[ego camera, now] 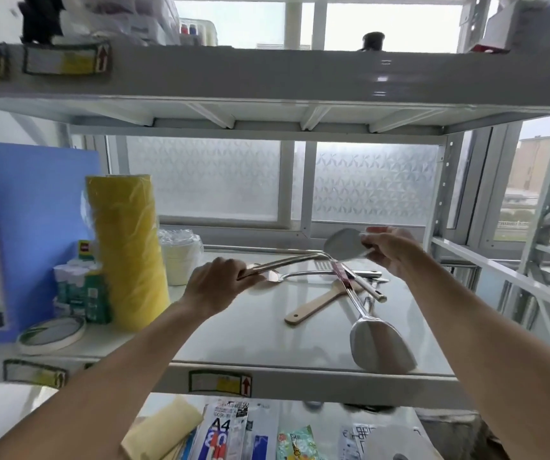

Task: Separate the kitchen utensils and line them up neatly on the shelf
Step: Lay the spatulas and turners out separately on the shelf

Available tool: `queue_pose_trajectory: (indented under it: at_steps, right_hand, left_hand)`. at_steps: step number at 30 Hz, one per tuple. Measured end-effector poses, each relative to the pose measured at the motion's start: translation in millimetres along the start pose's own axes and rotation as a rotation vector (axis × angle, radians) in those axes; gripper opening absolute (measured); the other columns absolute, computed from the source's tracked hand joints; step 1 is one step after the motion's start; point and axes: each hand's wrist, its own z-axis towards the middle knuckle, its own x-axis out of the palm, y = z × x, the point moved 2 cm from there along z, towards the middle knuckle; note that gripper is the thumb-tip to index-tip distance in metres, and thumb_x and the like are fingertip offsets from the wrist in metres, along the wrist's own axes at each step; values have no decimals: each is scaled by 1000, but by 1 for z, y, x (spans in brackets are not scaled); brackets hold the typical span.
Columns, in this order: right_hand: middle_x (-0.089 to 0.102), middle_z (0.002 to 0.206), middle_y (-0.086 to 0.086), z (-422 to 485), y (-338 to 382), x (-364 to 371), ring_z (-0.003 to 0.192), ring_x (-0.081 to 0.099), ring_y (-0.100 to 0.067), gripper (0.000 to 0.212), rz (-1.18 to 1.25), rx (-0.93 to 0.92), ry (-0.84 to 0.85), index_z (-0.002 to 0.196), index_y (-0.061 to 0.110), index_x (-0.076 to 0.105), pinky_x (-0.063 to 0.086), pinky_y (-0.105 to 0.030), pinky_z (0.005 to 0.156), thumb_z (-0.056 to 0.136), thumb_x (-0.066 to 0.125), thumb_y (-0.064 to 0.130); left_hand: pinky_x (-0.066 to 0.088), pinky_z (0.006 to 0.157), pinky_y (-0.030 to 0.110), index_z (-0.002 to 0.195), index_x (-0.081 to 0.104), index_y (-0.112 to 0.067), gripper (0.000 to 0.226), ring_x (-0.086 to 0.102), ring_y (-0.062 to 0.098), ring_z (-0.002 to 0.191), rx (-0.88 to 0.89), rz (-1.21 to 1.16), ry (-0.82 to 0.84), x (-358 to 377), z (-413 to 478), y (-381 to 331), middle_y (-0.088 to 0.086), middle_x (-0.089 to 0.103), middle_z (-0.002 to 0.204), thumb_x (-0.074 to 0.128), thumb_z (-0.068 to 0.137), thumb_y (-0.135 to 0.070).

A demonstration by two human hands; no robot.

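A steel spatula (303, 258) is lifted above the white shelf (250, 333). My left hand (217, 287) grips its handle end, and my right hand (388, 249) pinches its flat blade at the back right. Under it several utensils lie crossed in a pile: a wooden spatula (316, 305), a second large steel spatula (378, 345) with its blade near the shelf's front edge, a slotted steel turner (300, 275) and a dark-red-handled piece (341, 273).
A tall yellow roll (127, 250), white cups (180, 260), a tissue pack (81, 293), a tape ring (51, 336) and a blue folder (18, 227) fill the shelf's left side. An upper shelf (267, 78) hangs overhead. Packets lie on the shelf below (233, 433).
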Motion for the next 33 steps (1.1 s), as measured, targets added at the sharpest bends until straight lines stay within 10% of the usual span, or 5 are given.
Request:
queue_pose_trajectory:
  at_steps: [5, 12, 27, 33]
  right_hand:
    - [73, 91, -20, 0, -19, 41, 70, 72, -25, 13, -150, 42, 177, 110, 4, 63, 58, -27, 55, 98, 61, 10]
    - [67, 76, -14, 10, -40, 49, 60, 57, -19, 22, -511, -102, 119, 87, 10, 68, 45, -22, 50, 96, 53, -3]
    - [70, 87, -8, 34, -67, 13, 65, 62, -18, 32, -1205, -343, 49, 90, 26, 73, 50, -27, 58, 91, 51, 3]
    - [68, 104, -10, 20, -71, 39, 99, 67, -33, 19, -1418, -320, 22, 100, 16, 66, 48, -36, 75, 87, 64, 30]
  left_hand:
    - [51, 82, 42, 107, 56, -11, 29, 64, 39, 105, -308, -48, 64, 22, -14, 16, 15, 71, 112, 51, 102, -39]
    - [47, 87, 43, 123, 45, -2, 26, 61, 39, 114, -502, -51, 147, 30, -32, 26, 23, 63, 123, 39, 99, -9]
    - [53, 80, 37, 128, 52, -14, 48, 55, 25, 107, -472, 15, -12, 35, -50, 34, 7, 57, 121, 60, 86, -36]
    - [53, 82, 35, 123, 56, -17, 42, 57, 23, 101, -533, -221, -96, 34, -53, 43, 4, 59, 117, 63, 86, -35]
